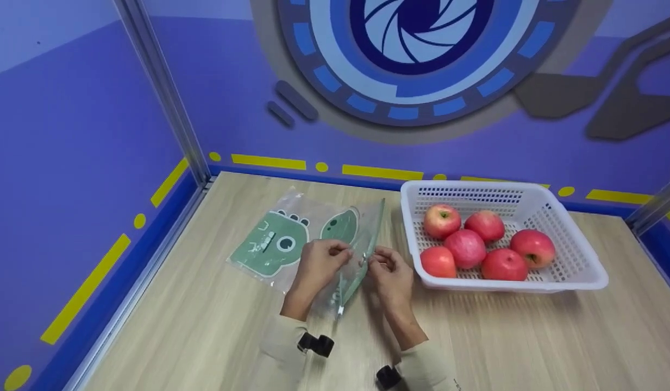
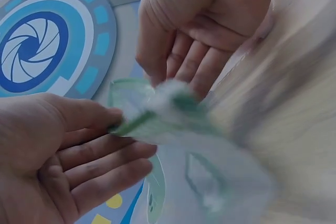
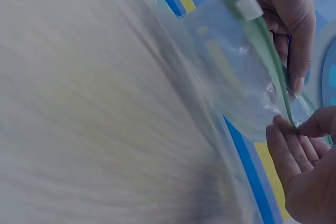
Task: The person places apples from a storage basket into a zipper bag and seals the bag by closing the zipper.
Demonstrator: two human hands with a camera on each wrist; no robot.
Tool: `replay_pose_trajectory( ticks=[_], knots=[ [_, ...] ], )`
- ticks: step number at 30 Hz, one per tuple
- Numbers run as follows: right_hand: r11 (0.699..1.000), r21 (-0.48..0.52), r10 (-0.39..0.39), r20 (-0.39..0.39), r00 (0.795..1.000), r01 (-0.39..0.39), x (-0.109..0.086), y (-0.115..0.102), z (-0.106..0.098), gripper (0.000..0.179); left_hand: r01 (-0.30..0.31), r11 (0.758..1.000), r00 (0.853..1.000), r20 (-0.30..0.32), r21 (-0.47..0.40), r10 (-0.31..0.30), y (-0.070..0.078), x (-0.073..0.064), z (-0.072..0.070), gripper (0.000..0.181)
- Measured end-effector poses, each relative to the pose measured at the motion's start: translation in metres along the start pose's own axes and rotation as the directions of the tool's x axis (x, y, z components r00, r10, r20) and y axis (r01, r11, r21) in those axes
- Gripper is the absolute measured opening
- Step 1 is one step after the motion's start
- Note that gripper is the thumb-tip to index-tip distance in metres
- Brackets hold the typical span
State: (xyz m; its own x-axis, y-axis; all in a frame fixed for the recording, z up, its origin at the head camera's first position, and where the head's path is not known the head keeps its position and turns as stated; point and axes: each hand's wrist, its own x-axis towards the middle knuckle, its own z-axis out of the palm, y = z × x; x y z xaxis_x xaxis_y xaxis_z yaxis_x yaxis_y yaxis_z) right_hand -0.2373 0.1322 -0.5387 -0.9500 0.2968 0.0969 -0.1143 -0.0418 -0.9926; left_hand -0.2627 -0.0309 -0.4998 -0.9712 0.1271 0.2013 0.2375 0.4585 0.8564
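Note:
A clear zipper bag (image 1: 275, 247) printed with green cartoon figures lies on the table, its green zip edge raised and turned to the right. My left hand (image 1: 317, 265) pinches one side of the bag's mouth between thumb and index finger. On the other side, my right hand (image 1: 393, 279) pinches the green zip edge with thumb and fingertips. Between the hands the mouth is partly spread, as the right wrist view shows. A white slider (image 3: 249, 9) sits at the near end of the zip. Blur hides part of the bag in the left wrist view.
To the right of the hands stands a white perforated plastic basket (image 1: 579, 281) with several red apples (image 1: 465, 248) in it. Purple panels (image 1: 85, 163) wall in the wooden table (image 1: 193, 336) at the back and sides, with a metal post (image 1: 163, 92) at the left corner.

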Motion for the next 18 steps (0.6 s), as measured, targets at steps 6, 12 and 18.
replay_pose_trajectory(
  ticks=[6, 12, 18],
  knots=[
    [0.998, -0.032, -0.056, -0.012, 0.998, 0.055, -0.002, -0.001, 0.001, 0.02, -0.032, 0.996, 0.988, -0.151, -0.078, 0.02, 0.0, 0.002, -0.007, 0.011],
    [0.996, -0.053, -0.073, -0.024, 0.997, 0.071, -0.003, -0.002, -0.001, 0.018, -0.102, 0.994, 0.955, -0.284, -0.042, 0.086, 0.001, 0.001, -0.016, 0.013],
    [0.995, -0.026, -0.101, -0.046, 0.994, 0.1, -0.001, 0.001, -0.003, 0.015, -0.142, 0.99, 0.925, -0.355, 0.002, 0.133, -0.001, 0.001, -0.021, 0.014]
  ],
)
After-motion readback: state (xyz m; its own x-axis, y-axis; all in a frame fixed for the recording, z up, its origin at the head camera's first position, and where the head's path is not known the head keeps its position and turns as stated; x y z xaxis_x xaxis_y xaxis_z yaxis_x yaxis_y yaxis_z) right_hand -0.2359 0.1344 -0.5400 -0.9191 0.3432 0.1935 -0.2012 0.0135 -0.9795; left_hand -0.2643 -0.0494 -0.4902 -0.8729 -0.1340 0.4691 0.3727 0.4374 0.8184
